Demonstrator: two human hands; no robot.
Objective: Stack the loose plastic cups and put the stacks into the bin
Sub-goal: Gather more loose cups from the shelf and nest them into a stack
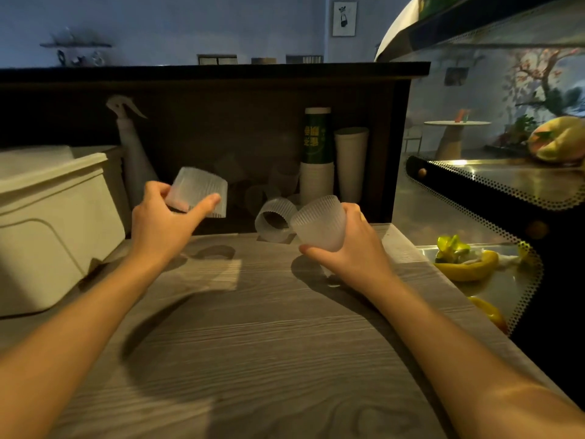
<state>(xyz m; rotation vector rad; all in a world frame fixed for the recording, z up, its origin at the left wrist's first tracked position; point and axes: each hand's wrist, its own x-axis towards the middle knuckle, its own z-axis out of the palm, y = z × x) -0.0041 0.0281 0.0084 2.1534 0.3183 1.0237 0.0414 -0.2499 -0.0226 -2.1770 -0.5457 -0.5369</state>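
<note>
**Asker:** Across the middle of the frame, what are the hands doing?

**Describer:** Left of centre, the left hand (164, 217) pinches a ribbed translucent cup (199, 195) between thumb and fingers, raised off the counter and tilted. Right of centre, the right hand (351, 245) wraps around a second ribbed cup (319, 224), its closed base turned toward the camera. The two cups are apart, not yet nested.

**Asker:** What lies beyond them?

**Describer:** Just behind the right hand, a third loose cup (273, 218) lies on its side on the wooden counter (253, 343), its mouth facing us. Further back, tall paper cup stacks (332, 160) stand against a dark panel. At the left edge sits the cream bin (53, 223), with a spray bottle (133, 153) behind it.

**Asker:** What could go wrong?

**Describer:** The cups look thin and slick. I judge that a light pinch could let the left one slip, or a hard squeeze could buckle it. Their mouths point different ways, so joining them misaligned might jam them. The right hand is close to the lying cup and could nudge it into a roll.
</note>
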